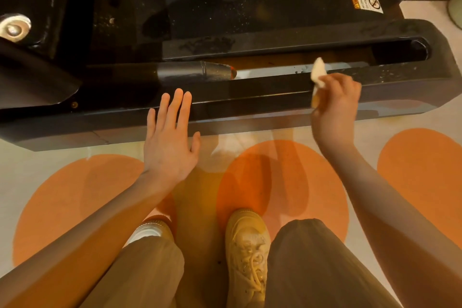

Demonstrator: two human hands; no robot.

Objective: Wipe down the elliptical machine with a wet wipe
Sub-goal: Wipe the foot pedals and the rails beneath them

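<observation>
Gripping wet wipe point(318, 75), right hand point(333, 110)

- Your tan shoe point(247, 255) stands on an orange circle point(282, 182) of the pale floor point(15, 170).
- Your trousers point(322, 265) cover both legs.

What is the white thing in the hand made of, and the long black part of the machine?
The wet wipe looks like soft, thin cloth or paper: it crumples in the right hand. The black rail looks like hard, smooth plastic or painted metal, slightly shiny, with dust specks.
</observation>
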